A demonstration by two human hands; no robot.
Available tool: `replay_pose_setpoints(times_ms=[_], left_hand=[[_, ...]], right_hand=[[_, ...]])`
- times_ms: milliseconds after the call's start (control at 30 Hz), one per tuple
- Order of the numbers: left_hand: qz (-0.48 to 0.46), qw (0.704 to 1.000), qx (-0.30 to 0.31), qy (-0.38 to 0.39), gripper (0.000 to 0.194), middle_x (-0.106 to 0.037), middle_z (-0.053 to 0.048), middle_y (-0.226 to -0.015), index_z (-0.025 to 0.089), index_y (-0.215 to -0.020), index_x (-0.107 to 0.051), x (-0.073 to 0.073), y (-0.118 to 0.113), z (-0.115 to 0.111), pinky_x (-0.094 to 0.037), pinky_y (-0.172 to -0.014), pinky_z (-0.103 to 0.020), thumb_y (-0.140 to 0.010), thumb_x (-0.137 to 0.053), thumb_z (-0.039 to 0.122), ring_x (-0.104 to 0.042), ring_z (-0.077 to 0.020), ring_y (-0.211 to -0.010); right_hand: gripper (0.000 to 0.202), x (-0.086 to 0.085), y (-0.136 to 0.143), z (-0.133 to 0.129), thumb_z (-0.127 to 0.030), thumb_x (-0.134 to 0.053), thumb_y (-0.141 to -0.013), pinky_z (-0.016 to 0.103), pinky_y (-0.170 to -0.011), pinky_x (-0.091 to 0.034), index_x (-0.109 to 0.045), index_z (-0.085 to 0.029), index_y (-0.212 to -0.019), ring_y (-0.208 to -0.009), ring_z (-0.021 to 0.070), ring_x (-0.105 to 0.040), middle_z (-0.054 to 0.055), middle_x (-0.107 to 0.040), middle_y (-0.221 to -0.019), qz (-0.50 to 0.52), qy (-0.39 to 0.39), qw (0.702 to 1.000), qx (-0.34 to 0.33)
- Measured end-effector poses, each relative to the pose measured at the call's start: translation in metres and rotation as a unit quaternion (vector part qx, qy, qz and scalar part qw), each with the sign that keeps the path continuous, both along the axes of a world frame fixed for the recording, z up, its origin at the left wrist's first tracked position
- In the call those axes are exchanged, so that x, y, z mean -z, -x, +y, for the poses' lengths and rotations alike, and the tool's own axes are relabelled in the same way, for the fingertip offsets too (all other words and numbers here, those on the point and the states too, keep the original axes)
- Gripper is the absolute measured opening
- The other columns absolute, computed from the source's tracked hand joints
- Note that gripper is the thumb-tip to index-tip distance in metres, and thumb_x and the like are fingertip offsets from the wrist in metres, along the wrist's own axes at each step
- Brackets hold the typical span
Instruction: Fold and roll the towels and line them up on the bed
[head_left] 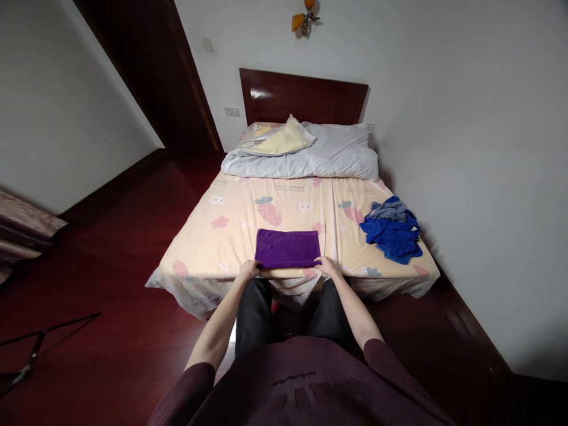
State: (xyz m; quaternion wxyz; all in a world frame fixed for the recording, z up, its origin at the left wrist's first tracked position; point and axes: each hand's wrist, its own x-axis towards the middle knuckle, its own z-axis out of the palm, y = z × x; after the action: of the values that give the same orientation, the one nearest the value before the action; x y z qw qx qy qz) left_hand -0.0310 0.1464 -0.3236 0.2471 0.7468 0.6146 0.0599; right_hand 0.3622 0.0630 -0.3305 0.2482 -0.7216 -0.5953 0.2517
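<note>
A purple towel (287,248) lies flat as a neat rectangle near the front edge of the bed. My left hand (249,270) pinches its near left corner. At the near right corner, my right hand (327,267) has its fingers closed on the cloth. The near edge between the two hands looks slightly raised or rolled. Under the towel spreads a cream bedsheet (239,234) with carrot and flower prints.
Crumpled blue and grey cloths (393,231) are heaped at the bed's right side. A grey quilt (341,151) and a yellow cloth (288,139) lie by the wooden headboard (306,97). A black metal stand (38,343) is on the floor at left.
</note>
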Motion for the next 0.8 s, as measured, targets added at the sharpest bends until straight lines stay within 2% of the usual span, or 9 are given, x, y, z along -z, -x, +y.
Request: replay_pose_setpoints(times_ms=[200,367,467,633,800], left_hand=[[-0.095,0.994,-0.05,0.004,0.034,-0.078,-0.008,-0.108,0.022,-0.102,-0.078,0.004,0.001,0.011,-0.053,-0.098,-0.033,-0.073,-0.061,0.014,-0.071,-0.0246,-0.106],[-0.166,0.977,-0.135,0.008,0.024,-0.077,-0.01,-0.092,0.016,-0.097,-0.073,0.018,0.006,0.0,-0.057,-0.085,-0.035,-0.08,-0.064,0.029,-0.072,-0.0249,-0.091],[-0.217,0.962,-0.166,0.007,0.027,-0.074,-0.009,-0.085,0.015,-0.093,-0.07,0.026,0.007,-0.007,-0.057,-0.079,-0.033,-0.082,-0.062,0.038,-0.071,-0.0227,-0.084],[-0.3,0.937,-0.18,-0.013,0.036,-0.073,-0.008,-0.084,0.016,-0.087,-0.067,0.033,0.006,-0.015,-0.056,-0.082,-0.034,-0.08,-0.063,0.051,-0.07,-0.0225,-0.087],[-0.351,0.92,-0.171,-0.036,0.037,-0.075,-0.011,-0.093,0.016,-0.091,-0.066,0.032,0.01,-0.02,-0.056,-0.087,-0.038,-0.077,-0.062,0.051,-0.071,-0.0254,-0.094]], right_hand=[[0.03,0.016,-0.001,0.0,-0.028,-0.077,-0.076,0.033,-0.084,-0.059,-0.077,-0.017,-0.103,-0.095,0.0229,-0.075,0.01,-0.079,-0.103,0.042,-0.023,0.997,0.054],[0.034,0.031,-0.003,-0.007,-0.03,-0.079,-0.069,0.031,-0.078,-0.059,-0.076,-0.016,-0.1,-0.085,0.02,-0.074,0.006,-0.079,-0.094,0.156,-0.04,0.983,0.088],[0.03,0.034,-0.003,-0.009,-0.03,-0.08,-0.067,0.03,-0.077,-0.058,-0.076,-0.016,-0.093,-0.082,0.0203,-0.073,0.005,-0.079,-0.09,0.161,-0.03,0.981,0.101],[0.031,0.039,0.001,-0.011,-0.041,-0.075,-0.073,0.032,-0.072,-0.057,-0.075,-0.015,-0.09,-0.076,0.0224,-0.07,0.006,-0.076,-0.082,0.169,-0.047,0.977,0.125],[0.035,0.042,0.004,-0.011,-0.048,-0.07,-0.076,0.033,-0.077,-0.056,-0.074,-0.017,-0.091,-0.079,0.0222,-0.068,0.006,-0.075,-0.084,0.168,-0.094,0.975,0.107]])
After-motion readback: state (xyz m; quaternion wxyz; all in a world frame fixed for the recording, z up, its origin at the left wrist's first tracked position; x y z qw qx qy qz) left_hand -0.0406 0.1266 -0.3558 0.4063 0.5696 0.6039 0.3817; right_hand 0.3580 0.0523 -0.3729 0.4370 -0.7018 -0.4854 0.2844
